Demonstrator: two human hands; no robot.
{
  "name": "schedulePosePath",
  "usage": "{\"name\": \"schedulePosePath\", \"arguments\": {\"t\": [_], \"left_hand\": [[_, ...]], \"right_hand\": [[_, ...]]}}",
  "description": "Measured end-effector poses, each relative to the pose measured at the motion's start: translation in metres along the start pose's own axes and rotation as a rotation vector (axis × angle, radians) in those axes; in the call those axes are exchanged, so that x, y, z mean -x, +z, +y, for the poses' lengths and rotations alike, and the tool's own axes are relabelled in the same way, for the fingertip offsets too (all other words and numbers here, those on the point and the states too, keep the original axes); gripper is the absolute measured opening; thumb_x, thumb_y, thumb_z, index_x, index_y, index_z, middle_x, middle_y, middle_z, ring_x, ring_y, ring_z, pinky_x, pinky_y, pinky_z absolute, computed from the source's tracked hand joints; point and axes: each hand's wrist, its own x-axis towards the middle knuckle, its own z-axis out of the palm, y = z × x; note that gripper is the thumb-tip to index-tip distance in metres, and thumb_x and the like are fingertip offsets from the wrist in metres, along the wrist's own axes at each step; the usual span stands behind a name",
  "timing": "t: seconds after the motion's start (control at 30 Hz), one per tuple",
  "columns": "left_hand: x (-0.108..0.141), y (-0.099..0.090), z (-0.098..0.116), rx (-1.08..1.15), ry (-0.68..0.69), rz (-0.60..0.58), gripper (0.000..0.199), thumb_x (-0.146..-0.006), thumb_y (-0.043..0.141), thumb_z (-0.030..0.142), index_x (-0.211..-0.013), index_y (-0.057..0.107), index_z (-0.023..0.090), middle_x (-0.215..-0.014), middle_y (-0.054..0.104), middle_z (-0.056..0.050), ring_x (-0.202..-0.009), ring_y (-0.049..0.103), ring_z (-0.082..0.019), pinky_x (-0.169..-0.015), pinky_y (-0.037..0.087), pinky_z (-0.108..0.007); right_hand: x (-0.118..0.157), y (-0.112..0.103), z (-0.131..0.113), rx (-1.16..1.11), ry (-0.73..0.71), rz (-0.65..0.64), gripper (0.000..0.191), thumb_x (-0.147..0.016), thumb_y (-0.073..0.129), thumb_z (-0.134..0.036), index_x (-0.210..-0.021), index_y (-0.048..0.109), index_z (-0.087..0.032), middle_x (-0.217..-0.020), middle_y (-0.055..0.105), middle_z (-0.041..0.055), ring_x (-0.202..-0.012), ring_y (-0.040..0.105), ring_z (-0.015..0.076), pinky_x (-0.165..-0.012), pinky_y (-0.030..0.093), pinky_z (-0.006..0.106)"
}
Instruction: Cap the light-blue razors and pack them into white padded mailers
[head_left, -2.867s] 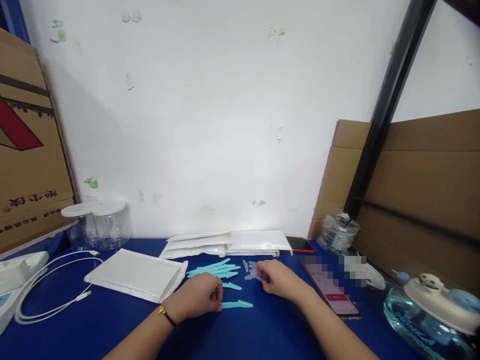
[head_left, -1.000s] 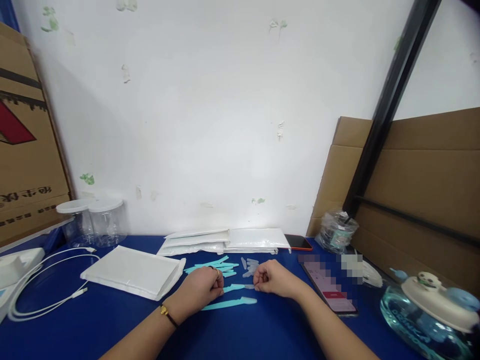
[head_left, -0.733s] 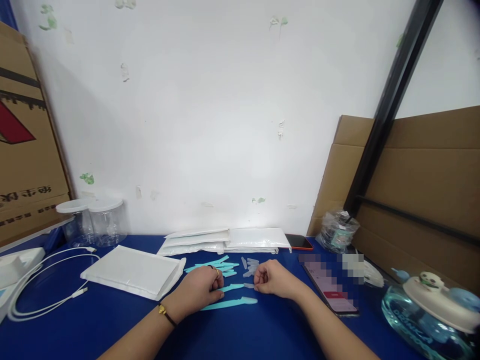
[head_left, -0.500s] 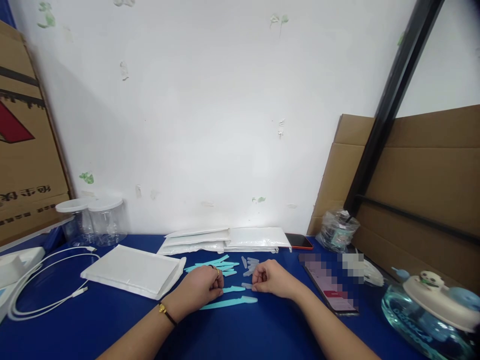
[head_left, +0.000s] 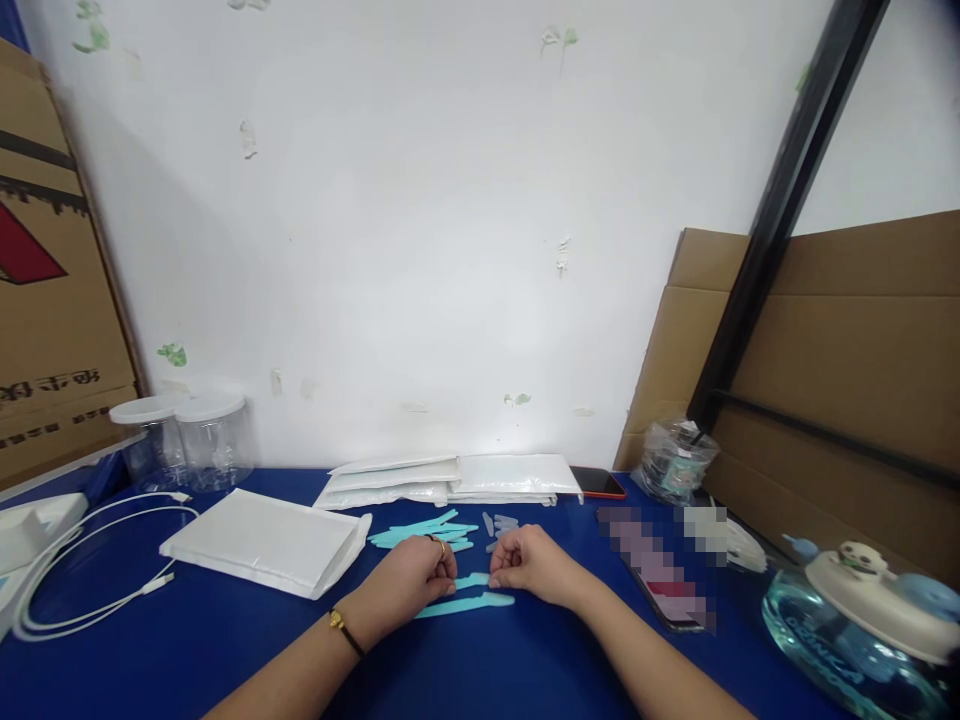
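Pinched in my left hand (head_left: 426, 572) is a turquoise eyebrow razor (head_left: 472, 580), its blade end pointing right. The fingers of my right hand (head_left: 531, 565) are closed at that end on a small translucent cap, which they now mostly hide. Just below lies another eyebrow razor with a cap over its blade end (head_left: 499, 599). Behind my left hand is a loose pile of turquoise eyebrow razors (head_left: 420, 530). Several loose translucent caps (head_left: 504, 522) lie behind my right hand, partly covered by it.
White padded envelopes (head_left: 517, 475) lie along the wall, and another envelope (head_left: 255, 540) is at left by a white cable (head_left: 97, 505). Clear jars (head_left: 214, 440) stand back left. At right are a phone (head_left: 664, 580) and a blue water bottle (head_left: 847, 640).
My right hand has moved slightly left with the cap, up to the eyebrow razor's blade end. My left hand has shifted a little to the right with the razor.
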Motion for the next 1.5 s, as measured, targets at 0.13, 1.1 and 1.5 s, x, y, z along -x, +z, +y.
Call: {"name": "schedulePosePath", "arguments": {"t": [0.13,1.1,1.5], "left_hand": [[0.000,0.003,-0.001,-0.016,0.010,0.001,0.010,-0.075,0.056,0.025,-0.079,0.063,0.020,-0.070,0.062,0.002,-0.065,0.055,-0.012,-0.058,0.036,-0.021],[0.001,-0.008,0.004,-0.377,0.126,0.116,0.022,-0.086,0.043,0.018,-0.079,0.064,0.022,-0.083,0.066,-0.002,-0.080,0.059,-0.017,-0.072,0.039,-0.026],[0.001,0.008,0.007,-0.164,0.203,0.078,0.022,-0.084,0.044,0.016,-0.084,0.066,0.022,-0.085,0.066,-0.001,-0.081,0.058,-0.015,-0.074,0.039,-0.023]], "right_hand": [[0.000,0.002,-0.002,0.012,-0.019,-0.004,0.016,-0.066,0.073,-0.033,-0.069,0.069,-0.018,-0.062,0.063,-0.0006,-0.056,0.054,0.0123,-0.051,0.039,0.021],[0.002,-0.016,-0.003,0.388,-0.195,0.108,0.010,-0.083,0.057,-0.023,-0.079,0.066,-0.020,-0.079,0.060,0.0004,-0.070,0.056,0.0125,-0.062,0.040,0.020],[0.008,-0.006,-0.018,0.370,-0.284,-0.008,0.011,-0.082,0.058,-0.021,-0.078,0.069,-0.021,-0.077,0.063,0.0002,-0.067,0.058,0.0130,-0.059,0.041,0.021]]}}
